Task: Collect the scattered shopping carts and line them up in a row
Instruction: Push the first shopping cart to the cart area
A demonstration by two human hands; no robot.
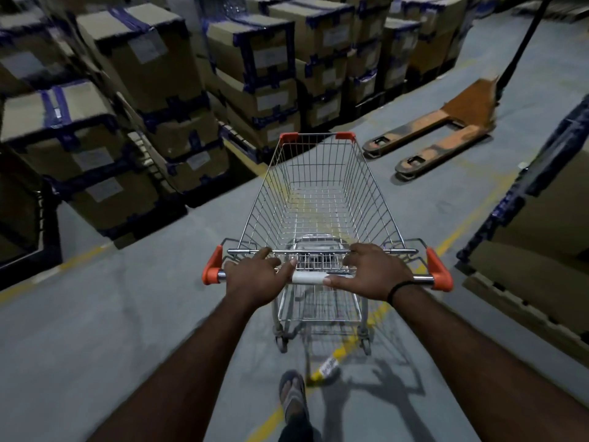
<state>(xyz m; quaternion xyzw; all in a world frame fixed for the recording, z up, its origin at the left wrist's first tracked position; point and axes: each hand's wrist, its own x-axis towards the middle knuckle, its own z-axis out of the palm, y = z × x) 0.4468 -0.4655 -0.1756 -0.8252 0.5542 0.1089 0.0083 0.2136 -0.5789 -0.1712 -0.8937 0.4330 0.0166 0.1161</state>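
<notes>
Ahead in the head view, a wire shopping cart (318, 199) stands on the grey floor (127, 330) of a warehouse aisle, over a yellow floor line (452, 232) that runs slantwise under it. The left hand (255, 275) and the right hand (373, 272) both grip the handle bar (307, 277), fingers curled over it and thumbs lying along its white middle sleeve. A dark wristband (398, 290) circles the right wrist.

To the left, stacks of taped cardboard boxes (153, 90) line the aisle, the nearest stack close to the cart's front left corner. Ahead to the right lies an orange pallet jack (446, 129), its two forks pointing towards the cart's front but apart from it. More large cartons (541, 218) stand on the right, near the handle's orange end cap.

The pallet jack's tiller runs out of the top edge, and the right-hand cartons are cut off by the frame. The box labels are too blurred to read. The cart's front wheels are hidden under the basket; only the rear castors show. One sandalled foot (293, 397) shows at the bottom.
</notes>
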